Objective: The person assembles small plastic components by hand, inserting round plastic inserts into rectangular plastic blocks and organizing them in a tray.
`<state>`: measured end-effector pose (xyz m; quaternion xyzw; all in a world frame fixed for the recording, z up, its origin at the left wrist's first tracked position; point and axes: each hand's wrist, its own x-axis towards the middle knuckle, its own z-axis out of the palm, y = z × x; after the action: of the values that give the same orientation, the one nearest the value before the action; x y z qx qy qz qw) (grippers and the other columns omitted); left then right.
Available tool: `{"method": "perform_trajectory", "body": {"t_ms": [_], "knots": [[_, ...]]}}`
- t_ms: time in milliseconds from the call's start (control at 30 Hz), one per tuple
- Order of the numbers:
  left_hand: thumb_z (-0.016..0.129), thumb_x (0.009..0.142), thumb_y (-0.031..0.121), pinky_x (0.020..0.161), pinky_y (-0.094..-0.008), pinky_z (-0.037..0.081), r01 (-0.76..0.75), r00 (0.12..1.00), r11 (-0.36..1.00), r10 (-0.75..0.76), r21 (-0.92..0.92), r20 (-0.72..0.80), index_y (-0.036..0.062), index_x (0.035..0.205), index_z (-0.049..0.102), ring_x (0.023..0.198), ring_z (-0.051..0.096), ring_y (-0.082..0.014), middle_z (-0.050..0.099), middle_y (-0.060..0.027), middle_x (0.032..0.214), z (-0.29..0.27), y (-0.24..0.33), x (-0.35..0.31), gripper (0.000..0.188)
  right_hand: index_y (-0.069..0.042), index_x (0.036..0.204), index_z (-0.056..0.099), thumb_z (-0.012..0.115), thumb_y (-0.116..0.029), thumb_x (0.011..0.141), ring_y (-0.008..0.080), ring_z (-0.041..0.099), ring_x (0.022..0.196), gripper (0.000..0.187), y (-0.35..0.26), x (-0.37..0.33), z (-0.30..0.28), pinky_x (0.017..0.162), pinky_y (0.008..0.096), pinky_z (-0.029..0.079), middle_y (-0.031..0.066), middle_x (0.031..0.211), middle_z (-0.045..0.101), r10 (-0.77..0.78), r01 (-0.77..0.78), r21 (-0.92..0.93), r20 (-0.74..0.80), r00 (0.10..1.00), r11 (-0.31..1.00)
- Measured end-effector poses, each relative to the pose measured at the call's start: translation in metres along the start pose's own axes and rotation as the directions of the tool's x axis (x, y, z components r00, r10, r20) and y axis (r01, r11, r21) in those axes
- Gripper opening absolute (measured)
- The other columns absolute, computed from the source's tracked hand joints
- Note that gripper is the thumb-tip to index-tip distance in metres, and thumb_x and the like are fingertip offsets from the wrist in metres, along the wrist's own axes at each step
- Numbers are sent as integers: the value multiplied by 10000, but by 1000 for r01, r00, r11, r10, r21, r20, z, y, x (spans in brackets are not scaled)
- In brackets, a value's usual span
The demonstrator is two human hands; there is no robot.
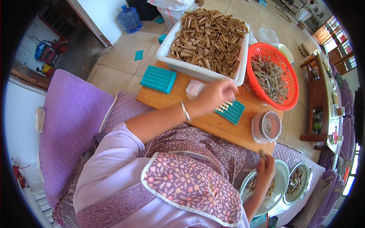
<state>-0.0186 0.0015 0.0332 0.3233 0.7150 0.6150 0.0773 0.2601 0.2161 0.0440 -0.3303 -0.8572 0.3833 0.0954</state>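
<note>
My left hand (218, 93), with a silver bracelet at its wrist, passes over the wooden table by the near edge of a white tub (207, 77). Its curled fingers are smeared by motion, so whether they grip anything is unclear. Just below it lies a small teal tray (235, 113) with several pale round pieces (224, 106) at one end. My right hand (267, 167) is closed on a small brown piece (262, 154), pinched upright above a pale green basin (280, 181). Inside that basin are brown bits (270, 189), partly hidden by my hand.
Brown trough-shaped pieces (209, 41) heap the tub. A red basket (294, 89) of dry tangled scraps stands beside it. Stacked teal trays (158, 79), a white packet (195, 88) and a clear round container (269, 125) sit on the wooden table (197, 123). Another basin (297, 181) lies right.
</note>
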Motion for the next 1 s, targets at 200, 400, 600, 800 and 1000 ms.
{"method": "perform_trajectory", "body": {"t_ms": [200, 400, 600, 800, 1000], "knots": [[681, 783, 216, 748, -458, 488, 57, 959, 610, 185, 790, -213, 62, 874, 659, 852, 615, -337, 644, -136, 858, -109, -65, 115, 180, -10, 965, 593, 534, -144, 886, 387, 595, 866, 167, 123, -26, -76, 754, 472, 450, 184, 928, 632, 17, -175, -568, -272, 962, 804], [682, 792, 237, 789, -450, 481, 106, 988, 360, 69, 927, -140, 24, 833, 618, 888, 597, -339, 621, -158, 879, -114, -79, 140, 226, -40, 1023, 562, 607, -180, 861, 372, 580, 923, 219, 167, -49, -74, 781, 472, 438, 155, 964, 626, 208, -437, -585, -418, 884, 683], [580, 802, 151, 787, -441, 499, 135, 983, 361, 72, 923, -171, 38, 837, 642, 908, 614, -343, 633, -163, 926, -117, -89, 151, 134, -25, 1230, 488, 675, -113, 807, 359, 509, 1152, 471, 77, 6, -57, 952, 435, 411, 169, 1235, 553, -181, -233, -562, -584, 792, 794], [595, 833, 131, 705, -442, 471, 68, 960, 659, 160, 749, -228, 43, 877, 554, 810, 593, -353, 609, -152, 858, -116, -30, 103, 106, -32, 1036, 629, 641, -71, 807, 339, 566, 1042, 232, -35, 137, -20, 893, 423, 435, 155, 1091, 615, -533, 392, -420, -302, 790, 819], [577, 854, 132, 810, -393, 491, -319, 930, 669, 82, 671, 359, 75, 894, 593, 942, 587, -287, 585, -97, 1023, -87, 30, -11, 71, -106, 981, 676, 621, -55, 758, 337, 593, 962, 235, -45, 264, 10, 857, 417, 456, 131, 1007, 641, -564, 449, -497, -101, 820, 742]]}}
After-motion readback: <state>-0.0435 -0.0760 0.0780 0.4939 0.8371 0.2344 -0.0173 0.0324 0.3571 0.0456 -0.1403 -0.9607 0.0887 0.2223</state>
